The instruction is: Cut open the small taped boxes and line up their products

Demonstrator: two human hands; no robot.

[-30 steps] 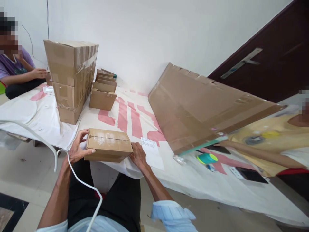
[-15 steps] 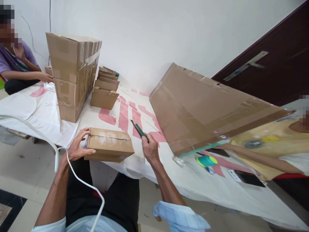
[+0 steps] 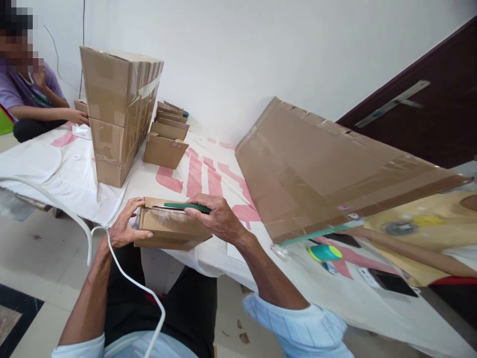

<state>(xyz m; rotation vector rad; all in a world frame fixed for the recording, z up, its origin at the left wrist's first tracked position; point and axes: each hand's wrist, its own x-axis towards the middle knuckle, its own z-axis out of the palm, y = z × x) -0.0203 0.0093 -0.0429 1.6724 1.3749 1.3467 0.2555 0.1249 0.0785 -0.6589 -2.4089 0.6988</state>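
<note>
A small cardboard box [image 3: 173, 227] lies at the table's front edge, above my lap. My left hand [image 3: 128, 224] grips its left end, thumb on the near side and fingers at the top edge. In my right hand [image 3: 218, 219] is a green utility knife [image 3: 186, 206], the fingers closed round its handle. The blade lies along the seam on the box's top, pointing left; whether it has cut in, I cannot tell. My right hand hangs just over the box's right end.
Stacked cardboard boxes [image 3: 112, 104] stand at the back left, with several open boxes [image 3: 166, 149] beside them. A large cardboard sheet [image 3: 316, 174] leans at right. Near it lie a teal tape roll [image 3: 325, 252] and a phone [image 3: 393, 282]. A white cable [image 3: 130, 283] crosses my lap. People sit at both sides.
My right hand has moved left with the utility knife, from beside the box to its top seam. My left hand keeps its hold on the box.
</note>
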